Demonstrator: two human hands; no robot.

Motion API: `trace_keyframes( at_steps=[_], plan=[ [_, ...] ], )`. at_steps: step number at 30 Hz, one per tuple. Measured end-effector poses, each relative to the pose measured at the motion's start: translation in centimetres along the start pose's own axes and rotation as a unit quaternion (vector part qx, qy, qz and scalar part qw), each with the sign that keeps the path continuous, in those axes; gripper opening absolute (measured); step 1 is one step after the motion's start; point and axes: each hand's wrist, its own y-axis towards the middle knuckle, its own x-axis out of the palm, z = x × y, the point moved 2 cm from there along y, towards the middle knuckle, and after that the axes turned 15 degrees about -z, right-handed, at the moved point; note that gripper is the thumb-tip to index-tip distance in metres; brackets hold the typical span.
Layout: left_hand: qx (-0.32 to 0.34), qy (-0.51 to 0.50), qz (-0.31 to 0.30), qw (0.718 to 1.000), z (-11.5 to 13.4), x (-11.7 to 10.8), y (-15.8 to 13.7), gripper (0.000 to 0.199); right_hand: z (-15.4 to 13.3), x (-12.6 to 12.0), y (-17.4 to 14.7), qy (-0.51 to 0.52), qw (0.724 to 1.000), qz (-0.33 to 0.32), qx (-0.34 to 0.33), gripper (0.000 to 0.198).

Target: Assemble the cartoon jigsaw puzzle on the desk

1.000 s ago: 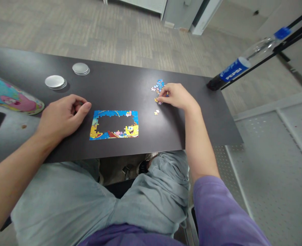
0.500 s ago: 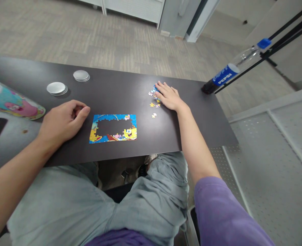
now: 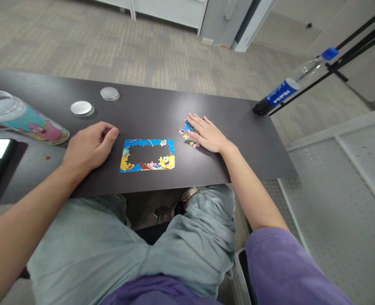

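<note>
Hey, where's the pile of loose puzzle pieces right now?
In the head view, the pile is right of center on the dark table, partly covered by the right hand, just right of the puzzle frame.

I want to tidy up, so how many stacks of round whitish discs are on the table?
2. The nearer stack lies beyond the left hand; the farther stack is right of the nearer one. I see no others.
</note>
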Motion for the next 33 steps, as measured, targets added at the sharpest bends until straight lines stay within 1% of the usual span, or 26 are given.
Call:
trace_keyframes(
  at_steps=[2, 4, 5, 7, 10, 12, 18, 24, 27, 31, 33],
  plan=[
    [0.004, 0.001, 0.006, 1.000, -0.1, 0.1, 0.1, 0.059, 0.4, -0.4, -0.5, 0.025, 0.998, 0.053, -0.005, 0.101],
    [0.005, 0.003, 0.010, 1.000, -0.1, 0.1, 0.2, 0.059, 1.1, -0.9, -1.2, 0.036, 0.992, 0.118, 0.007, 0.095],
    [0.005, 0.004, 0.010, 1.000, -0.1, 0.2, 0.2, 0.060, 1.4, -1.0, -1.8, 0.034, 0.989, 0.143, 0.014, 0.090],
    [0.003, 0.008, 0.015, 1.000, -0.2, 0.2, 0.3, 0.062, 1.6, -0.8, -3.0, 0.020, 0.986, 0.165, 0.024, 0.075],
    [0.008, 0.013, 0.022, 1.000, -0.4, 0.3, 0.4, 0.063, 1.1, 0.3, -4.5, -0.016, 0.990, 0.141, 0.019, 0.052],
    [0.014, 0.018, 0.024, 0.999, -0.5, 0.4, 0.4, 0.062, 0.4, 1.1, -5.1, -0.035, 0.992, 0.117, 0.007, 0.044],
    [0.006, 0.020, 0.006, 1.000, -0.4, 0.2, 0.4, 0.063, -1.7, 1.7, -4.9, -0.044, 0.993, 0.106, -0.019, 0.042],
    [-0.002, 0.012, 0.004, 1.000, 0.4, 0.1, 0.2, 0.063, -2.5, 1.9, -4.7, -0.022, 0.995, 0.089, -0.040, 0.044],
    [0.001, 0.001, 0.009, 1.000, 0.4, 0.2, 0.3, 0.061, -2.6, 2.2, -4.8, 0.007, 0.995, 0.093, -0.041, 0.040],
    [0.012, -0.005, 0.022, 1.000, 0.3, 0.2, 0.2, 0.054, -2.7, 2.7, -4.8, 0.072, 0.990, 0.115, -0.048, 0.030],
    [0.014, -0.007, 0.024, 1.000, 0.3, 0.2, 0.1, 0.054, -2.8, 2.6, -4.3, 0.121, 0.982, 0.130, -0.063, 0.034]
  ],
)
